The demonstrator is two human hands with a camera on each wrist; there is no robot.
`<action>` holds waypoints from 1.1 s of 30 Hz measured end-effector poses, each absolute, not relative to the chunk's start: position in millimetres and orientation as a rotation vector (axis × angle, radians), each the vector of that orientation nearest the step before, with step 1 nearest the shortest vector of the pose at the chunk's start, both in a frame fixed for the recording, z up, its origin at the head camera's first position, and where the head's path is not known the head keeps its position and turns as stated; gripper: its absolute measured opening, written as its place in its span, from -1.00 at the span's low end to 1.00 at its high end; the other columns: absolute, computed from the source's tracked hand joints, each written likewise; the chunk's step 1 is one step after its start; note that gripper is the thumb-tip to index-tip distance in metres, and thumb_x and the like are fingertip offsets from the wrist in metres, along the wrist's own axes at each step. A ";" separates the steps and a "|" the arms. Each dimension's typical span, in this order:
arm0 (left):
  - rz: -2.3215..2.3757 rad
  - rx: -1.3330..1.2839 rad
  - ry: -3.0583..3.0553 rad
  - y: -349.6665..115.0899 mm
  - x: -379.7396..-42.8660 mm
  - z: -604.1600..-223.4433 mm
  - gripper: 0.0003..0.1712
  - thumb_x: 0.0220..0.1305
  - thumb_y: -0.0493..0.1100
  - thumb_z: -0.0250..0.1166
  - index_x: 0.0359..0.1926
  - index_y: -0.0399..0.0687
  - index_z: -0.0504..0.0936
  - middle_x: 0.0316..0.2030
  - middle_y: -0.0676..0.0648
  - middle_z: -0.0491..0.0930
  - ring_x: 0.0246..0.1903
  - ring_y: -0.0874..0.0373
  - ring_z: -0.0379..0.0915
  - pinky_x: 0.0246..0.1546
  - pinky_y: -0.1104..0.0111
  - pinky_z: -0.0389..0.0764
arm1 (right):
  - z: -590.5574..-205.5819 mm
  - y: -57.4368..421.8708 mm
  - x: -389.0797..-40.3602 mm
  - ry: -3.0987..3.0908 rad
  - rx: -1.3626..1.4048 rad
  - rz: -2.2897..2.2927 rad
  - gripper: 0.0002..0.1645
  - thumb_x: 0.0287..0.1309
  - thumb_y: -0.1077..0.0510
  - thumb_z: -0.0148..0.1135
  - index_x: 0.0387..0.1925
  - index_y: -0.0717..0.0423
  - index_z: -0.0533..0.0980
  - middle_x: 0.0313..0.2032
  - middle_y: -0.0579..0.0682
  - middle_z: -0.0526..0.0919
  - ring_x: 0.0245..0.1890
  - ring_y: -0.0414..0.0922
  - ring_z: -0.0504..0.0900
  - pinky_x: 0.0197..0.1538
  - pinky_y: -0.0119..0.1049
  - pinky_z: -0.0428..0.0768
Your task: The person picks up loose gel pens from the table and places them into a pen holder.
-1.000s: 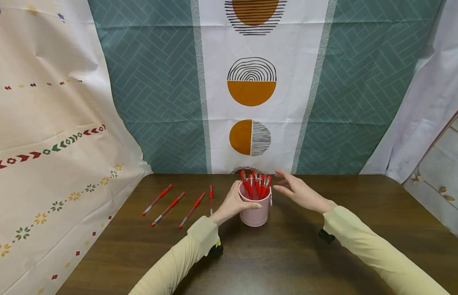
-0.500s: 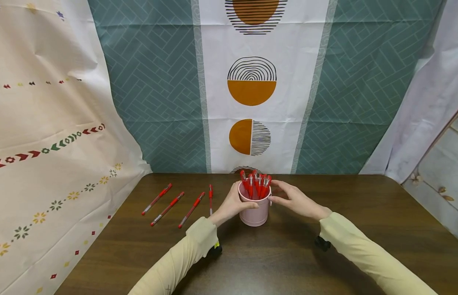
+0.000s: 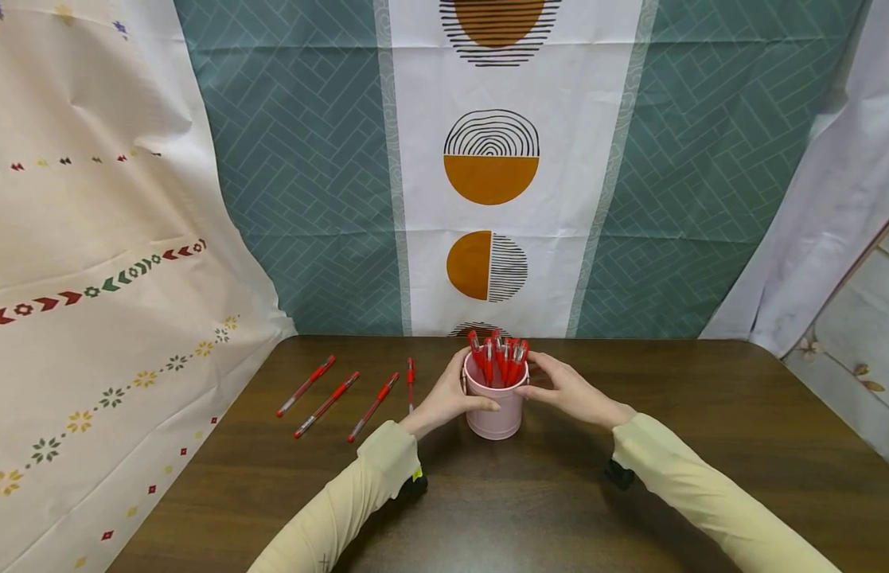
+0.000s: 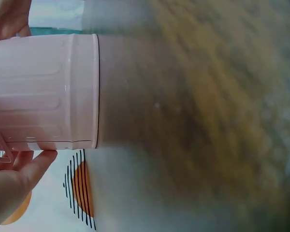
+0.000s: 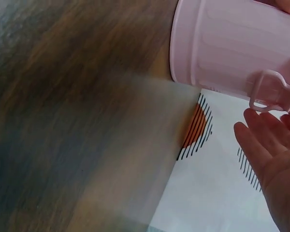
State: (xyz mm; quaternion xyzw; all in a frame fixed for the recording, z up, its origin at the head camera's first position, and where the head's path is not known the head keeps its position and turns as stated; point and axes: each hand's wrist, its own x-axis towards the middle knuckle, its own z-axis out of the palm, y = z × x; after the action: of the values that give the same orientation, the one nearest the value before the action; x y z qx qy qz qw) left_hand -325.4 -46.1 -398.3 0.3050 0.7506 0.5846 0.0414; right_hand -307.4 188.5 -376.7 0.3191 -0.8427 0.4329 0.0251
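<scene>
A small pink metal bucket (image 3: pixel 497 419) stands upright on the table, packed with several red pens (image 3: pixel 503 362) whose capped ends stick up above its rim. My left hand (image 3: pixel 444 402) grips its left side, thumb across the front and fingers round behind. On the opposite side my right hand (image 3: pixel 576 391) holds it near the rim, the thumb at the front. In the right wrist view, its fingers reach beside the bucket's wire-loop lug (image 5: pixel 255 92). The left wrist view shows fingertips against the bucket's wall.
Several more red pens lie apart on the dark wooden table (image 3: pixel 673 382) to the left, one of them a slanted pen (image 3: pixel 306 387) at the far left. A patterned cloth (image 3: pixel 308 199) hangs behind the table, and a cream curtain (image 3: pixel 115 223) at the left.
My right hand has come in from the right and now lies against the bucket's side; a second ago it hovered apart. The bucket and my left hand have hardly moved.
</scene>
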 end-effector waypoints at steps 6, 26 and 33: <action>1.741 0.868 2.379 -48.1 -324.3 -398.1 0.13 -0.19 -0.17 0.51 0.30 -0.10 -0.06 0.15 -0.06 0.22 0.08 0.10 0.24 0.04 0.30 0.29 | -378.3 182.5 -309.1 -2.602 0.955 1.392 -0.17 0.00 -0.03 0.30 0.24 0.17 0.18 0.12 0.07 0.35 0.00 0.02 0.44 -0.03 0.02 0.40; 1.698 0.830 2.455 -49.5 -318.2 -389.0 0.15 -0.23 -0.13 0.53 0.26 -0.32 -0.05 0.12 -0.17 0.27 0.07 0.05 0.27 0.03 0.29 0.31 | -375.4 160.4 -304.3 -2.576 0.817 1.752 -0.03 -0.08 0.08 0.38 0.29 0.09 0.04 0.18 0.08 0.24 0.13 0.02 0.27 0.06 -0.09 0.34; 1.678 0.799 2.467 -48.4 -324.7 -395.0 0.09 -0.28 -0.16 0.55 0.20 -0.25 0.03 0.08 -0.15 0.31 0.03 0.07 0.31 0.00 0.32 0.34 | -367.2 149.1 -295.4 -2.445 0.853 1.850 0.01 -0.12 0.24 0.39 0.27 0.26 -0.02 0.16 0.23 0.24 0.11 0.13 0.29 0.07 -0.06 0.32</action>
State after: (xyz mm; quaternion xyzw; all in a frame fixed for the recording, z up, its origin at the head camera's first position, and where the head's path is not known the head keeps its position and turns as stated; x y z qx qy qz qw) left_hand -324.7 -48.4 -395.0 0.2585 0.7985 0.5430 0.0266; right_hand -295.4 149.1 -367.2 0.2679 -0.7681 0.5813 -0.0204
